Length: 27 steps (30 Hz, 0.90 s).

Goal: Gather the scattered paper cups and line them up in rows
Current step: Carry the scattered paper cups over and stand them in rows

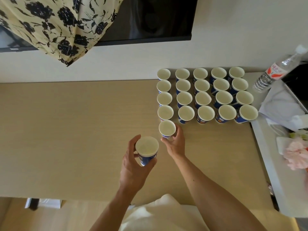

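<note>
Paper cups [202,95] are standing upright in tidy rows, right of centre on the tan wood-grain table [75,130].
Round, white inside and blue-printed outside, all are sitting empty. The right hand [175,144] is curling its fingers round a fifth cup [167,128] ending the leftmost column. The left hand [133,167] is clasping another cup [147,148] at lower centre.

Twenty cups [203,98] stand upright in four rows of five at the far right of the counter [75,130]. The right hand [175,144] grips an end cup [167,128] low on its wall, at the near end of the leftmost column, just beside the cup behind it. The left hand [133,170] holds a spare cup [147,148] upright, near the end cup. A bottle [273,72] stands right of the rows. Floral cloth [58,25] partly covers a dark screen [158,19] on the wall.
</note>
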Available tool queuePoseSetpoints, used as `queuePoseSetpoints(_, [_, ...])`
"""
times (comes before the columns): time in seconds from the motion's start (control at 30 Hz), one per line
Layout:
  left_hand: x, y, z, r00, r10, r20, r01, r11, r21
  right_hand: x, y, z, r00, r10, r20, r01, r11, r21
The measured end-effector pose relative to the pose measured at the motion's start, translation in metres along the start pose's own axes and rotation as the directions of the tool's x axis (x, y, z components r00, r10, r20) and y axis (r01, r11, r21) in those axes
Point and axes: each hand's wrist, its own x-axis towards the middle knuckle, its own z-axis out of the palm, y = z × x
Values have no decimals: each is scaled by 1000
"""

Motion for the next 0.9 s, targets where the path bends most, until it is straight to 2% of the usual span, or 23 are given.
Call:
queuePoseSetpoints(0.13, [0,1,3,1000,-13,15,12,1000,13,-25,-1,-19,1000,17,-25,-19,996,-90])
queuePoseSetpoints(0.2, [2,5,6,1000,-14,25,14,1000,26,-41,-10,-36,1000,14,-4,-14,999,-44])
queuePoseSetpoints(0.27, [7,9,11,999,-17,52,16,1000,25,-52,-25,-58,987,-9,159,12,1000,-18])
queuePoseSetpoints(0.37, [16,18,26,992,-3,129,0,1000,19,-64,-49,-84,891,-68,448,112,991,-72])
queuePoseSetpoints(0.43, [21,24,38,984,17,179,-20,1000,11,-69,-61,-93,866,-71,496,154,979,-129])
queuePoseSetpoints(0.73, [24,48,70,935,91,344,-89,996,-22,-60,-53,-109,946,-158,282,187,979,-79])
queuePoseSetpoints(0.83, [25,43,68,944,61,323,-70,997,16,-52,-40,-110,973,-167,159,184,978,-97])
queuePoseSetpoints(0.9, [25,35,64,964,22,264,-29,999,23,-44,-29,-107,992,-113,63,117,990,-74])
